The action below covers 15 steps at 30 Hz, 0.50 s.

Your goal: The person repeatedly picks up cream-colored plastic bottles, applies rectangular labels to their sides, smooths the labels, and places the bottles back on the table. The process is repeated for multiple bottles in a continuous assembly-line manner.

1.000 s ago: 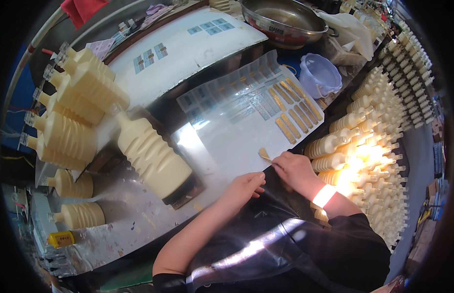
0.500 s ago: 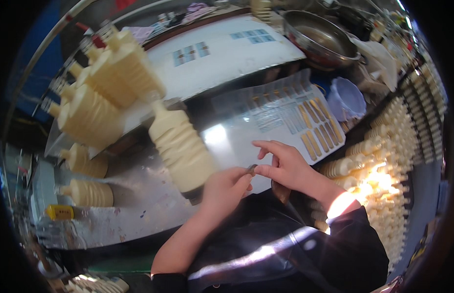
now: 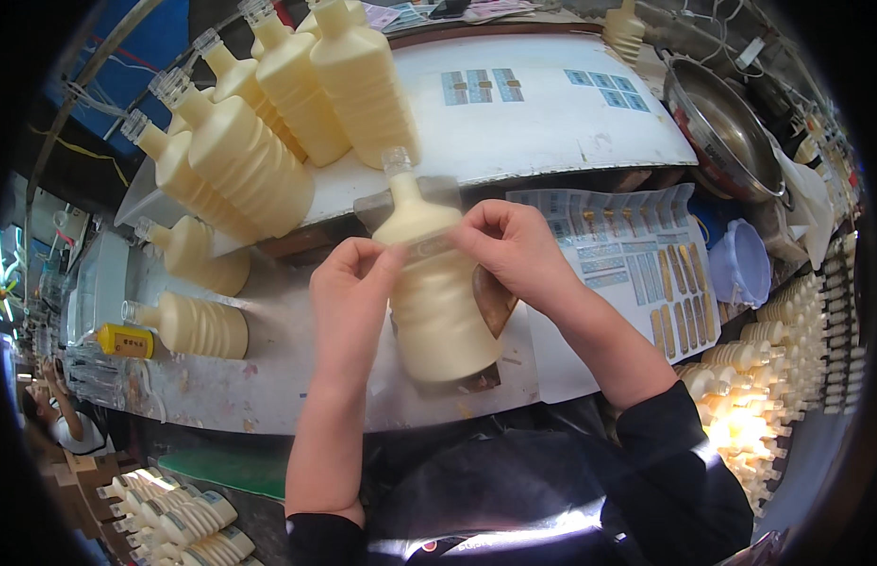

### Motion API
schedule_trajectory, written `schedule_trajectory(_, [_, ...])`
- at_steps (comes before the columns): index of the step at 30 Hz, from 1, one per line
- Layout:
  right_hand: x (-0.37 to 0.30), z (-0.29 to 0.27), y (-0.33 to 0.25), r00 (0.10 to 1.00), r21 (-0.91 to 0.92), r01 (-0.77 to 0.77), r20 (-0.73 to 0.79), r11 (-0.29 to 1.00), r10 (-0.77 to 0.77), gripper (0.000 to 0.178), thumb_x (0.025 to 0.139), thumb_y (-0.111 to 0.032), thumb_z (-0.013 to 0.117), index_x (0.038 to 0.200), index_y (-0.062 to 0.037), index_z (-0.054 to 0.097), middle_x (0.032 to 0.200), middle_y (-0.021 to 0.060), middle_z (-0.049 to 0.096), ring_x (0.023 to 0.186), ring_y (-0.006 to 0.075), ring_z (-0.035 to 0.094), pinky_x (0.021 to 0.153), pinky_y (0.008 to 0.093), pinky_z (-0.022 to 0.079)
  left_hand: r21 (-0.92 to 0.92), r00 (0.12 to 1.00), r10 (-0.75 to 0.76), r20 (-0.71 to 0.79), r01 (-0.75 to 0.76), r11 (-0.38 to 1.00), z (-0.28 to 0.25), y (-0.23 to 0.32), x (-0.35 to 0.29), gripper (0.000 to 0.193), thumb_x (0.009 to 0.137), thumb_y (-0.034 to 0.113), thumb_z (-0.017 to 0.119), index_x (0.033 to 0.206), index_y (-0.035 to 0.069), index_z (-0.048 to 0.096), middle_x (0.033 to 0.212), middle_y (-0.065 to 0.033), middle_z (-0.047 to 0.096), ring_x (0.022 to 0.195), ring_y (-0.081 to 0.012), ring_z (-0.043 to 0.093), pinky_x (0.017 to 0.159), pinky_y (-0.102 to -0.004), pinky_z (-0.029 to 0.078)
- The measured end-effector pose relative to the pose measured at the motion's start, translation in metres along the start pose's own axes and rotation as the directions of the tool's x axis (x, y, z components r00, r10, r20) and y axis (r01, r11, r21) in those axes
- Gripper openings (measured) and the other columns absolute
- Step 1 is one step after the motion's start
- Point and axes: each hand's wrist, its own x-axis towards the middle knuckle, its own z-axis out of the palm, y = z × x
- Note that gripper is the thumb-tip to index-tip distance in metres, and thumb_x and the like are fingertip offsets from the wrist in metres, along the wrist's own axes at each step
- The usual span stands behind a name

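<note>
A cream plastic bottle (image 3: 443, 325) with ribbed sides and a clear threaded neck lies on a dark flat support in front of me. Across its upper body runs a narrow label strip (image 3: 429, 248), blurred by motion. My left hand (image 3: 349, 288) pinches the strip's left end between thumb and finger. At its right end, my right hand (image 3: 514, 247) is closed in a pinch too. A brown, flat, blade-like piece (image 3: 495, 300) shows below the right hand, beside the bottle; whether the fingers hold it I cannot tell.
Cream bottles (image 3: 245, 156) stand at the back left; two lie nearer, beside a small yellow bottle (image 3: 125, 341). At right are a label sheet (image 3: 636, 274) with gold strips, a lilac bucket (image 3: 740, 264) and a metal pan (image 3: 726, 123). Stacked bottles (image 3: 740, 424) fill the lower right.
Both hands have moved up and away from me, from in front of the bottle to over it. The label strip, earlier bunched between my fingers, now stretches across the bottle. The view has shifted left.
</note>
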Motion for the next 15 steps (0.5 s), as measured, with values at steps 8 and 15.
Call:
schedule_trajectory(8, [0.013, 0.005, 0.018, 0.999, -0.014, -0.002, -0.032, 1.0, 0.001, 0.019, 0.097, -0.018, 0.069, 0.09, -0.0007, 0.067, 0.082, -0.0022, 0.065, 0.076, 0.0028, 0.056, 0.068, 0.0214, 0.047, -0.07, 0.993, 0.003, -0.119, -0.012, 0.997, 0.012, -0.015, 0.015, 0.015, 0.092, 0.012, 0.076, 0.088, 0.001, 0.066, 0.081, 0.0013, 0.067, 0.073, -0.0033, 0.056, 0.065, -0.0207, 0.045])
schedule_trajectory(15, [0.018, 0.009, 0.028, 0.996, -0.005, 0.046, -0.079, 0.999, -0.046, 0.024, 0.095, -0.023, 0.07, 0.089, 0.0003, 0.068, 0.081, 0.0084, 0.068, 0.076, 0.0149, 0.064, 0.071, 0.0309, 0.051, -0.03, 0.984, 0.007, -0.181, -0.013, 0.999, 0.015, -0.016, 0.016, 0.017, 0.091, 0.012, 0.079, 0.089, 0.001, 0.067, 0.081, 0.0012, 0.066, 0.072, -0.0036, 0.056, 0.065, -0.021, 0.045])
